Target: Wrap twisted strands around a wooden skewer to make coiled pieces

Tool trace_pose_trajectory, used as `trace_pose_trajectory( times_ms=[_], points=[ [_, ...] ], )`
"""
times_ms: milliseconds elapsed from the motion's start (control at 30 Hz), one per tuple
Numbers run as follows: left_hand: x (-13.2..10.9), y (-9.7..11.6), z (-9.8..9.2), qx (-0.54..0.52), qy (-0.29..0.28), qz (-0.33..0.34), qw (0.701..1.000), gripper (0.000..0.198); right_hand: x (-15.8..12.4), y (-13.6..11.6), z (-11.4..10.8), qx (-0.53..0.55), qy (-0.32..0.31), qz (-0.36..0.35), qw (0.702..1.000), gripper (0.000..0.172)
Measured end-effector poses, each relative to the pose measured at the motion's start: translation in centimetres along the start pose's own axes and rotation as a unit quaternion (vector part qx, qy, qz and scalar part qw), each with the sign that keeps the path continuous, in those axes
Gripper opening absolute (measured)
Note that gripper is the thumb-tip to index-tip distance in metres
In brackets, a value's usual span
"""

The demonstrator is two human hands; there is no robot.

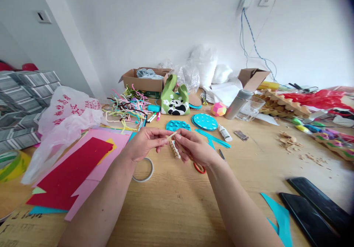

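My left hand (146,141) pinches a small pale strip (172,135) between thumb and forefinger. The fingertips of my right hand (195,145) close on the strip's other end, and the two hands almost meet above the table. Behind and below them lies a row of small beige knobs (174,150), partly hidden by my fingers. A roll of white tape (152,171) rests under my left wrist. Red scissor handles (200,168) show beneath my right hand. Just beyond the hands are a blue bumpy piece (178,124) and blue dotted discs (205,122).
Red and pink paper sheets (80,169) cover the left side beside a plastic bag (69,110). A green panda bag (174,97), a glue bottle (224,133) and a silver flask (238,105) stand or lie farther back. Two dark phones (306,217) lie at the right front.
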State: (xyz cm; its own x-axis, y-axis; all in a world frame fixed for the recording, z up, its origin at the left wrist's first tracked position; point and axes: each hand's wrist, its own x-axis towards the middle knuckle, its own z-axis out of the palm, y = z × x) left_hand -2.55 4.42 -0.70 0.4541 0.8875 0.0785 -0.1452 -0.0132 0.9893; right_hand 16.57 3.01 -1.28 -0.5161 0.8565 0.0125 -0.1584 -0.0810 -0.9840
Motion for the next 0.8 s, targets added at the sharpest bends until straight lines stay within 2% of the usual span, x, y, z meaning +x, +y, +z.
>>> trace_pose_trajectory(
  times_ms=[233,467,800],
  points=[
    [0.1,-0.3,0.1,0.010,0.022,-0.016,1.000,0.030,-0.1,-0.6,0.5,-0.115,0.102,-0.041,0.987,0.033],
    [0.1,-0.3,0.1,0.005,0.022,-0.004,1.000,0.029,-0.2,-0.7,0.8,-0.151,0.097,-0.054,0.982,0.032],
    [0.2,-0.5,0.0,0.021,0.027,-0.008,0.999,0.029,-0.1,-0.5,1.2,-0.145,0.141,-0.066,0.977,0.026]
  ],
)
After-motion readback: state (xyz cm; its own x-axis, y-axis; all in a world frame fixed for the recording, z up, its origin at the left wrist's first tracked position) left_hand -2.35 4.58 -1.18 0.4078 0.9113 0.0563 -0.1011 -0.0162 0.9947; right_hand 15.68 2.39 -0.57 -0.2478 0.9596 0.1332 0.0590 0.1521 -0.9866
